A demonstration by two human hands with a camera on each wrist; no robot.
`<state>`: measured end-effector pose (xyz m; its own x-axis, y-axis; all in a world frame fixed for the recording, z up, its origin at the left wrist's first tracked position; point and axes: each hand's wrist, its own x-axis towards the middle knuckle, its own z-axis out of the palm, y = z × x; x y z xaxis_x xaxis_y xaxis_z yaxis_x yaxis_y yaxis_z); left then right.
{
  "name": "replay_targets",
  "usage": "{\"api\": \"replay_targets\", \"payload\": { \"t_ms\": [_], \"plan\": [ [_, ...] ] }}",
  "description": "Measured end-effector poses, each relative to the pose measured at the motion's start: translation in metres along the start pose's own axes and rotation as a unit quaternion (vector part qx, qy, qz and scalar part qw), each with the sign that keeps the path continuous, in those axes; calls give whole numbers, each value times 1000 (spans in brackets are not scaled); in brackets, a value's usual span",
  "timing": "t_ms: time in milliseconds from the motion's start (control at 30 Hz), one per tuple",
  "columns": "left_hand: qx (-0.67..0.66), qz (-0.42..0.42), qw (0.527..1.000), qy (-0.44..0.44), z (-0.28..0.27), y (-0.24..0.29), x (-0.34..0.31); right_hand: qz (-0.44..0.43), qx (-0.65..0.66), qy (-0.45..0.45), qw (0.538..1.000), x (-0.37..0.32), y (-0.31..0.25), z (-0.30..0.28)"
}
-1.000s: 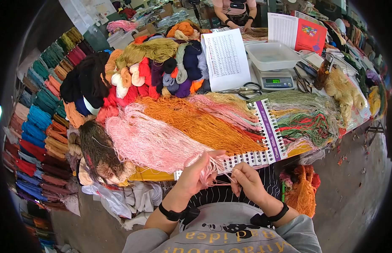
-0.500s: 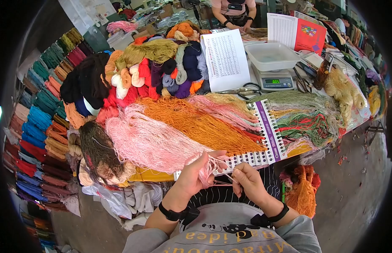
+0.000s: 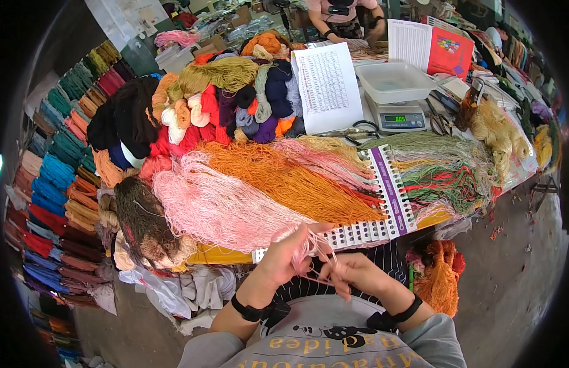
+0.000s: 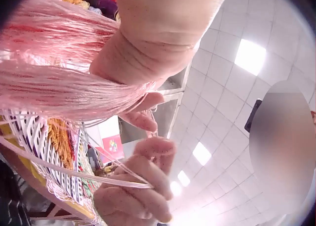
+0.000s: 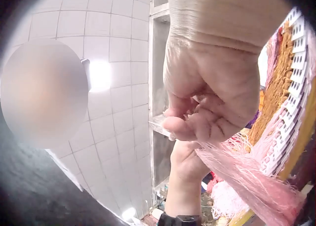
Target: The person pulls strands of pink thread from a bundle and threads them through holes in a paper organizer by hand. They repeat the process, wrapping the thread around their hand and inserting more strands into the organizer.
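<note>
A large bundle of pink thread (image 3: 229, 199) spreads over the table, and its near end runs into my left hand (image 3: 284, 260), which grips it at the table's front edge. My right hand (image 3: 364, 273) is close beside it, fingers curled on a few pink strands (image 4: 123, 183) drawn away from the bundle. In the left wrist view those strands cross the curled fingers of the right hand (image 4: 133, 191). From the right wrist, the left hand (image 5: 187, 162) shows just beyond the right one, with pink thread hanging to the side. Orange thread (image 3: 296, 184) lies behind the pink.
White punched cards (image 3: 391, 190) with a purple strip hold several thread colours. Behind stand a digital scale (image 3: 399, 116) with a tray, scissors (image 3: 361, 131) and a printed sheet (image 3: 327, 86). Coloured skeins (image 3: 235, 98) are heaped at the back left. Another person (image 3: 345, 18) works across the table.
My right hand has moved left, close against the left hand, with its fingers shifted around the strands. The left hand still holds the pink bundle. The person opposite has moved their hands.
</note>
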<state>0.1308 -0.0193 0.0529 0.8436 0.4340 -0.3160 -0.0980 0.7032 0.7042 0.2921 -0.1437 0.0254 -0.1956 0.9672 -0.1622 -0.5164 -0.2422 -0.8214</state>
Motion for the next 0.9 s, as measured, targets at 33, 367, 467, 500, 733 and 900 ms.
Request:
{"api": "replay_targets", "payload": {
  "t_ms": [33,367,467,500,733,900],
  "plan": [
    [34,2,999,-3,-1,-2,1,10,-24,-60,998,-2,-1,-2],
    [-35,59,997,29,15,-11,5,-153,-12,198,968,12,1,-6],
    [108,32,993,-29,6,-18,7,-174,-145,183,957,19,0,20],
    [129,8,991,-24,6,-18,5,-170,-140,178,959,20,6,17],
    [57,4,997,-59,5,-10,6,-203,-145,140,958,21,10,11],
    [-9,19,1000,-7,16,-3,2,-158,-34,124,979,15,7,13]
  ]
}}
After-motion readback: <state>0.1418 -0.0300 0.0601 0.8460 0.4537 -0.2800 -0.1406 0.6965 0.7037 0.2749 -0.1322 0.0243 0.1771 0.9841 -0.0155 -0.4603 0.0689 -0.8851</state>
